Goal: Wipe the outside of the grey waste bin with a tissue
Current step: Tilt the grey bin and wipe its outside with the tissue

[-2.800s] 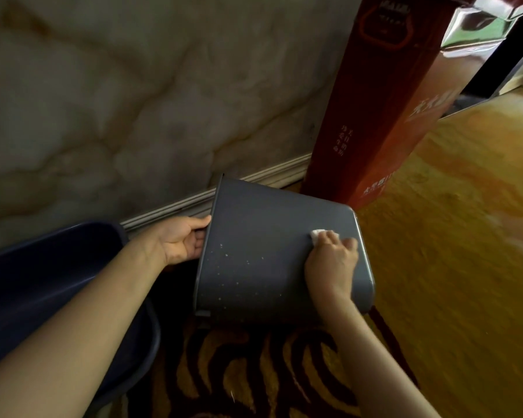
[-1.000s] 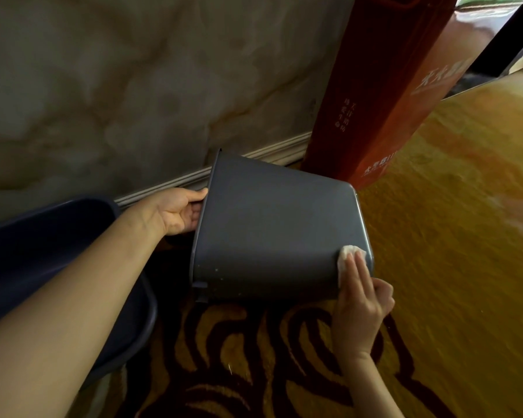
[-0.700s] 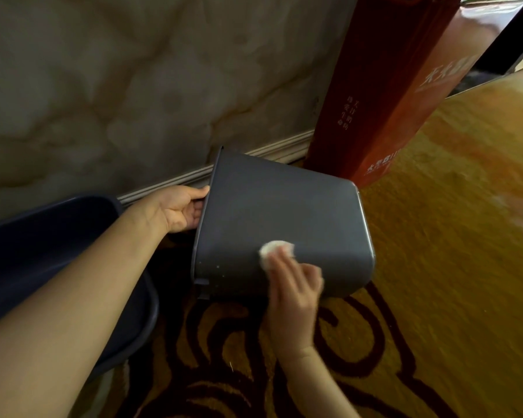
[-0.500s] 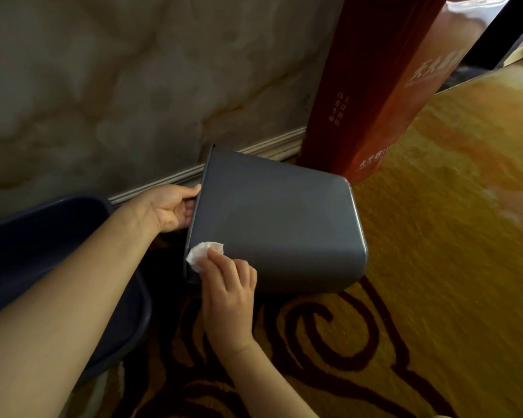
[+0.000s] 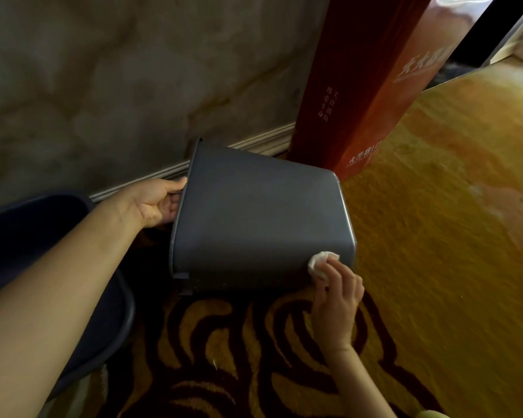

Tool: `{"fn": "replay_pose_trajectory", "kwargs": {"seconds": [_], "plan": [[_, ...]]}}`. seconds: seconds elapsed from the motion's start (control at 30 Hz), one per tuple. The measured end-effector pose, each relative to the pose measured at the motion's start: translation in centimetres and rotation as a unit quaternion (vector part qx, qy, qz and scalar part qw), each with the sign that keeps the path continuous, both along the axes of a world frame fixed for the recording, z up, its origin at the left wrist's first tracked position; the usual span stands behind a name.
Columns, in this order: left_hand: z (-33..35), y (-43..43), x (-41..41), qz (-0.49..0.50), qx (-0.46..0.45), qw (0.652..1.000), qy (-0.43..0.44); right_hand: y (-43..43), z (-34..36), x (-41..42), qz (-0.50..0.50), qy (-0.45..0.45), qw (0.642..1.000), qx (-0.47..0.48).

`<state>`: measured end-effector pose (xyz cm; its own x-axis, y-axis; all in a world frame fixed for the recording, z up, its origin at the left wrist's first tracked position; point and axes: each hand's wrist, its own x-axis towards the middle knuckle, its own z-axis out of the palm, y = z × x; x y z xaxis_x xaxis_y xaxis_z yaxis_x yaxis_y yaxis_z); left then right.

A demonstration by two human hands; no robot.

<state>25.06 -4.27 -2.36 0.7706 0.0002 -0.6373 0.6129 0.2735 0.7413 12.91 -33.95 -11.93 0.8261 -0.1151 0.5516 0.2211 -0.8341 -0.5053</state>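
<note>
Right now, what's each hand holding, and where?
Left hand grips the grey waste bin by its open rim. Right hand presses the tissue under its fingertips.

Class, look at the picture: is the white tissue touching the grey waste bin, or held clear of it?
Touching. The head view shows the right hand pressing the tissue flat against the bin's lower side near its base, with no gap visible.

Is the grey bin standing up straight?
No, the grey bin is tipped on its side, its rim held by the left hand.
</note>
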Motion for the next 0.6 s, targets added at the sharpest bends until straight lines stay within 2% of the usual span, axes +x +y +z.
{"fn": "replay_pose_trajectory", "kwargs": {"seconds": [0.17,0.23,0.33,0.4,0.47,0.6], "plan": [[-0.1,-0.3,0.4,0.005,0.006,1.000,-0.003,-1.4,2.5,2.4,-0.059,-0.019,0.997,0.047],[-0.1,-0.3,0.3,0.008,0.013,1.000,-0.006,0.2,4.3,3.6,-0.019,-0.010,0.999,0.027],[-0.1,-0.4,0.2,0.009,0.016,1.000,-0.005,4.0,6.8,5.5,0.090,0.048,0.993,-0.065],[-0.1,-0.6,0.2,0.008,0.015,1.000,-0.003,5.2,7.6,6.5,0.099,0.070,0.987,-0.102],[-0.1,-0.6,0.1,0.005,0.013,1.000,-0.007,3.9,7.6,7.1,0.060,0.089,0.989,-0.106],[-0.2,-0.5,-0.3,-0.011,-0.010,1.000,-0.012,-2.0,6.4,7.7,-0.094,0.134,0.984,-0.073]]}}
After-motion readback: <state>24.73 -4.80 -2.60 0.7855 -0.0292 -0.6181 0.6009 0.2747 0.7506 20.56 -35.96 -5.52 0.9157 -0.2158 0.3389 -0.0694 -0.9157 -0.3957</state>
